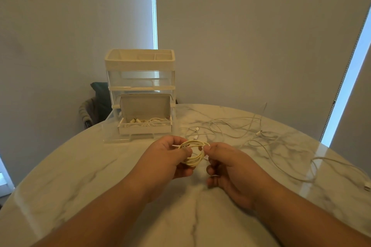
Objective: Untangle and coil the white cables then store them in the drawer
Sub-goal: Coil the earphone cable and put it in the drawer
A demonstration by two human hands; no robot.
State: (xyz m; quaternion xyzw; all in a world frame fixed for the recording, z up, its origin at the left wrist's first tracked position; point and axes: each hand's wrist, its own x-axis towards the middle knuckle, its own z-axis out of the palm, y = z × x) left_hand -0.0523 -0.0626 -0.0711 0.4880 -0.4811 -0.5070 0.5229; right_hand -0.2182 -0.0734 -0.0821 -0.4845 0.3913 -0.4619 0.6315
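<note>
L hand (170, 158), R hand (230, 168): coil (195, 155) btwn

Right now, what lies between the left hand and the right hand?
In the head view, a coiled white cable lies between the left hand and the right hand. Both hands hold it, one at each side of the coil.

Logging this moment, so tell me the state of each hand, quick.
Left hand: closed, gripping the coiled white cable.
Right hand: closed, pinching the right edge of the same coil.
</note>
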